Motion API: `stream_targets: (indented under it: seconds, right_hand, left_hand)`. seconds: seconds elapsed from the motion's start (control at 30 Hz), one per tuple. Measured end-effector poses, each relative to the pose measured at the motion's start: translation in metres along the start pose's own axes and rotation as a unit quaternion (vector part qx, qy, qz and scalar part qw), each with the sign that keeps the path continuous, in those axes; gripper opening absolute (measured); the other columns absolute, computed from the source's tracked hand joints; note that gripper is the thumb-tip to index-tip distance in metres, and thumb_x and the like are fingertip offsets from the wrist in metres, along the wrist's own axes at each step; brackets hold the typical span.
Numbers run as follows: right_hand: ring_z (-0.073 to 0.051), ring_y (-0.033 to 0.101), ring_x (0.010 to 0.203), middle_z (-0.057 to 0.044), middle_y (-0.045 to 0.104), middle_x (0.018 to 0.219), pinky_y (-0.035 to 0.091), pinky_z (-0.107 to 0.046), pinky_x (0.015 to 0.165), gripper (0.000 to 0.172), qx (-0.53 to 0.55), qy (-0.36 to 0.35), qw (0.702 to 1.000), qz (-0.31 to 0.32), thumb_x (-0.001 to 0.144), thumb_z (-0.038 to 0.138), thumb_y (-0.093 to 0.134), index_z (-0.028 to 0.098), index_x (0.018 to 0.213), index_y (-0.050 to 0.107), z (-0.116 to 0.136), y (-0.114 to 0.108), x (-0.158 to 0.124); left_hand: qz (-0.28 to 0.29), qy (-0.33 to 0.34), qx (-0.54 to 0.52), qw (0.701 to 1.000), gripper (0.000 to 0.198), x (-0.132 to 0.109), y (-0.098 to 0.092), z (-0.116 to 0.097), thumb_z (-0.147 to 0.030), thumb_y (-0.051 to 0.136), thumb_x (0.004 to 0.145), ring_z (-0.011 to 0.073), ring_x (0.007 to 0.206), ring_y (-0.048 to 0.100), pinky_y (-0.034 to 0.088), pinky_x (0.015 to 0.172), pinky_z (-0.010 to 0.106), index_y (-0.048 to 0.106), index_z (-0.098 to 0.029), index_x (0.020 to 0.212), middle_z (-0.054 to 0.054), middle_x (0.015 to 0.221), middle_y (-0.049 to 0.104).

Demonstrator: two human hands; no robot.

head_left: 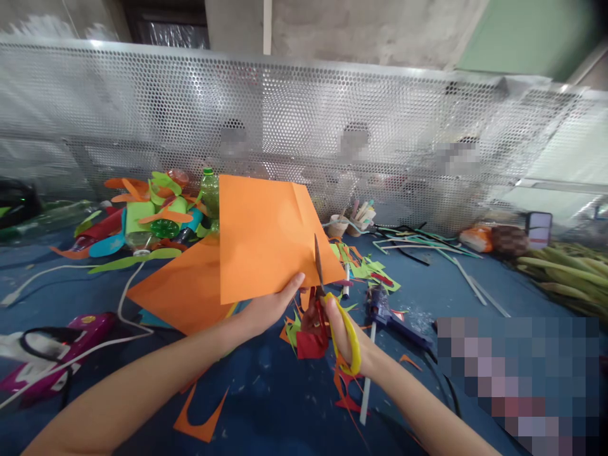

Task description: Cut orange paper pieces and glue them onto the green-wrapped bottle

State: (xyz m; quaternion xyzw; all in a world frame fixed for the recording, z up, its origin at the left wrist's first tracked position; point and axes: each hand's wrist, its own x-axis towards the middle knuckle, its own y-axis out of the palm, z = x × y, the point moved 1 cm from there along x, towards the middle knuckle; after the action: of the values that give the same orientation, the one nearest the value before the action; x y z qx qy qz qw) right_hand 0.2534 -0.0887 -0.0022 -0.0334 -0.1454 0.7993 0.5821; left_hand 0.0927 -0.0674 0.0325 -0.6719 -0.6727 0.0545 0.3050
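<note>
My left hand (270,307) pinches the lower edge of an orange paper sheet (266,237) and holds it up over the blue table (266,386). My right hand (344,332) grips yellow-handled scissors (332,304), fingers through the loops. The blades point upward and bite into the sheet's lower right edge. A second orange sheet (183,288) lies flat on the table beneath the raised one.
Red, green and orange paper scraps (313,342) lie below my hands. A blue glue gun (387,310) rests to the right, a pink one (71,342) to the left. Cut plastic bottles and coloured shapes (152,215) pile up at the back left. A perforated metal screen (304,126) closes the far side.
</note>
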Motion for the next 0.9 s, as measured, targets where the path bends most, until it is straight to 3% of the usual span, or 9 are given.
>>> stream_targets:
  seconds: [0.37, 0.9]
  right_hand:
    - [-0.012, 0.042, 0.044, 0.003, 0.045, 0.051, 0.037, -0.025, 0.045, 0.055, -0.043, 0.031, 0.998, -0.024, 0.085, 0.065, 0.017, 0.020, 0.070, 0.046, 0.0027, -0.0007, -0.0005]
    - [-0.010, 0.035, 0.041, 0.005, 0.038, 0.049, 0.032, -0.025, 0.040, 0.051, -0.078, 0.009, 0.995, -0.055, 0.086, 0.063, 0.019, 0.020, 0.069, 0.042, 0.0016, -0.0017, 0.0001]
  left_hand:
    - [-0.025, 0.016, 0.057, 0.998, 0.056, -0.0022, 0.0001, 0.0001, -0.054, 0.040, 0.084, 0.0230, 0.129, 0.035, 0.021, 0.112, 0.039, 0.042, -0.022, 0.130, 0.007, 0.125, 0.056]
    - [-0.003, 0.026, 0.010, 1.000, 0.048, -0.0025, -0.0017, -0.0007, -0.053, 0.040, 0.084, 0.0231, 0.128, 0.036, 0.020, 0.111, 0.037, 0.057, -0.023, 0.118, 0.005, 0.113, 0.064]
